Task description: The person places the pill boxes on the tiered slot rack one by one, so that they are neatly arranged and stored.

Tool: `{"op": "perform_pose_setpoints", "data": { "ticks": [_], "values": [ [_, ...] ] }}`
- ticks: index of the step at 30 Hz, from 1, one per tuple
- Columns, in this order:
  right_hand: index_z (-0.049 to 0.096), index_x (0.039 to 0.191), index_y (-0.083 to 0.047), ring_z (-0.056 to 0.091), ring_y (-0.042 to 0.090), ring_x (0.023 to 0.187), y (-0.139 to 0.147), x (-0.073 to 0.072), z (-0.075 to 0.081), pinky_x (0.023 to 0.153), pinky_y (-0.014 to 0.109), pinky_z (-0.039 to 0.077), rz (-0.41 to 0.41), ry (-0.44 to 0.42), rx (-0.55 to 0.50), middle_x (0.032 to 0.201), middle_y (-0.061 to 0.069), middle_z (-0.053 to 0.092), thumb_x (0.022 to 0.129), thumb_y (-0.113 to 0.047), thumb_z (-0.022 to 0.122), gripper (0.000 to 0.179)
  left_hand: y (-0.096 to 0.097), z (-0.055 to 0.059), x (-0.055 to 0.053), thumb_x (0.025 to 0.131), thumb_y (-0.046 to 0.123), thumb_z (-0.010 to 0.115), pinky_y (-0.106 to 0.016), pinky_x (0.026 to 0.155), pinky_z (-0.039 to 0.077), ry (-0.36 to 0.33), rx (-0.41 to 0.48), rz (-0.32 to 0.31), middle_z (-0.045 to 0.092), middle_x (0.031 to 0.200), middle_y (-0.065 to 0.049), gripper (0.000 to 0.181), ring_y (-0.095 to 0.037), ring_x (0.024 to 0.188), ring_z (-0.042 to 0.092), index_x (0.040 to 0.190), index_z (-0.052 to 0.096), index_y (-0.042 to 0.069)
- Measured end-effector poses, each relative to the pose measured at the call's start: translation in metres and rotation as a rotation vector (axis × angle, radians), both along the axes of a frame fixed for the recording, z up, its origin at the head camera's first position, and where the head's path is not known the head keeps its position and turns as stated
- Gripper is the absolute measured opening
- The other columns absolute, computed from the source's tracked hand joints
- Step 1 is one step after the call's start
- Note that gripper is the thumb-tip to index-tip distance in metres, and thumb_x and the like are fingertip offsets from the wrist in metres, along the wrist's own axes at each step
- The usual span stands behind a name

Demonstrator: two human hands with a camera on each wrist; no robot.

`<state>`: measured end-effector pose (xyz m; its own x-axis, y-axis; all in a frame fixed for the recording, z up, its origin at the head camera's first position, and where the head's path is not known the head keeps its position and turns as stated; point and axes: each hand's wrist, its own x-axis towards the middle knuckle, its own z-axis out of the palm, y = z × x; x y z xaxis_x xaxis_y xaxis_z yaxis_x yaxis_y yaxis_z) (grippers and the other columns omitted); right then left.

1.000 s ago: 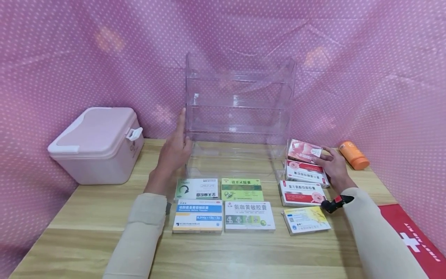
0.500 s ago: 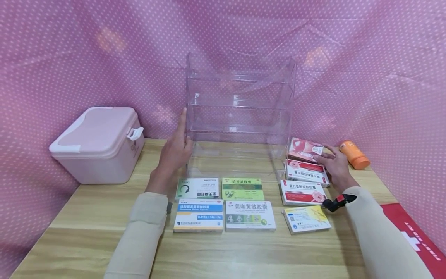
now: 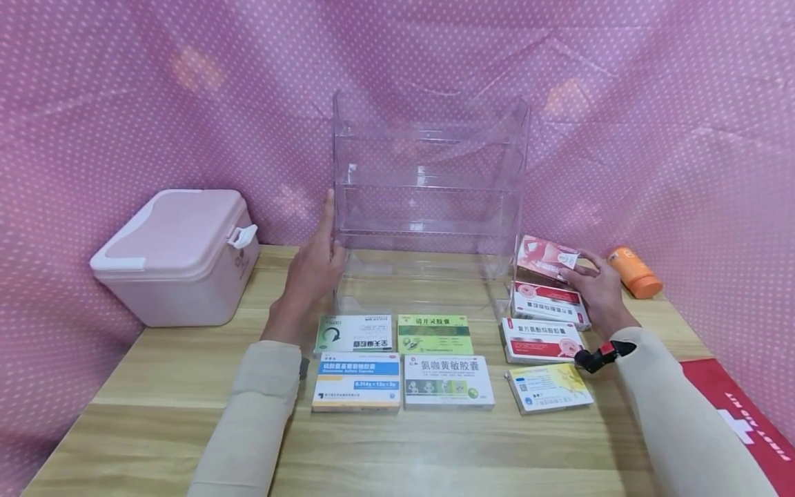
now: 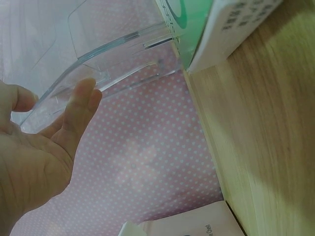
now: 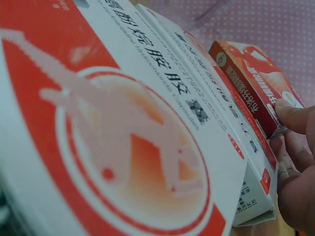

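Pink-red box (image 3: 546,258) is pinched by right hand (image 3: 599,290), just right of clear rack (image 3: 428,207); rack's left side is touched by wide-spread left hand (image 3: 312,273).

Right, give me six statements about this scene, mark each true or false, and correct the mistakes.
1. The right hand pinches a pink-and-red box. True.
2. A pink case stands left of the clear rack. True.
3. The pink case is open. False: it is closed.
4. The left hand is inside the pink case. False: it is at the clear rack's side.
5. A yellow-and-white box lies on the table. True.
6. FIRST AID KIT is printed on something blue. False: it is on a red item.
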<state>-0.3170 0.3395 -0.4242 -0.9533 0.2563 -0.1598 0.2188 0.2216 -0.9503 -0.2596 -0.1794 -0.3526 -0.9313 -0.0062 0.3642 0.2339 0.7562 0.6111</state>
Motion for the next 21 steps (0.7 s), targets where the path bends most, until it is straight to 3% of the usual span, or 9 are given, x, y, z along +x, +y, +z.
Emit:
{"op": "perform_pose_setpoints", "data": {
  "ticks": [3,7,10,15,21],
  "values": [
    [0.042,0.165,-0.039,0.065,0.009,0.107,0.000,0.000,0.003,0.077,0.020,0.061,-0.003,0.021,-0.098,0.132,-0.007,0.062,0.096,-0.033,0.080,0.079,0.000,0.000,0.000,0.108,0.022,0.042,-0.038,0.053,0.039,-0.001,-0.002,0.000,0.061,0.145,-0.019,0.085,-0.023,0.058,0.045,0.171,-0.010,0.047],
    [0.041,0.166,-0.036,0.063,0.009,0.110,-0.001,-0.001,0.007,0.080,0.016,0.060,-0.002,0.047,-0.181,0.123,-0.012,0.059,0.096,-0.026,0.081,0.081,-0.001,-0.001,-0.001,0.108,0.022,0.043,-0.038,0.053,0.040,0.000,0.000,0.000,0.064,0.138,-0.019,0.086,-0.023,0.059,0.045,0.170,-0.010,0.048],
    [0.039,0.167,-0.034,0.062,0.009,0.113,-0.003,-0.002,0.010,0.083,0.014,0.059,-0.008,0.064,-0.182,0.122,-0.012,0.058,0.097,-0.025,0.079,0.081,-0.002,-0.001,-0.002,0.108,0.021,0.043,-0.038,0.054,0.040,0.000,0.007,-0.002,0.066,0.130,-0.020,0.087,-0.024,0.060,0.046,0.170,-0.011,0.050],
    [0.040,0.167,-0.035,0.061,0.011,0.118,-0.005,-0.003,0.014,0.084,0.013,0.058,-0.024,0.066,-0.140,0.124,-0.012,0.059,0.098,-0.025,0.078,0.080,-0.003,0.000,-0.002,0.107,0.021,0.045,-0.040,0.057,0.041,-0.007,0.022,0.003,0.066,0.133,-0.020,0.088,-0.025,0.062,0.046,0.170,-0.010,0.051],
    [0.040,0.167,-0.032,0.061,0.011,0.117,-0.005,0.001,0.011,0.081,0.013,0.059,-0.022,0.069,-0.196,0.124,-0.011,0.058,0.098,-0.022,0.077,0.079,-0.002,-0.001,-0.003,0.107,0.022,0.045,-0.041,0.059,0.042,-0.009,0.023,0.007,0.068,0.114,-0.020,0.087,-0.026,0.064,0.047,0.171,-0.006,0.047]
  ]
}}
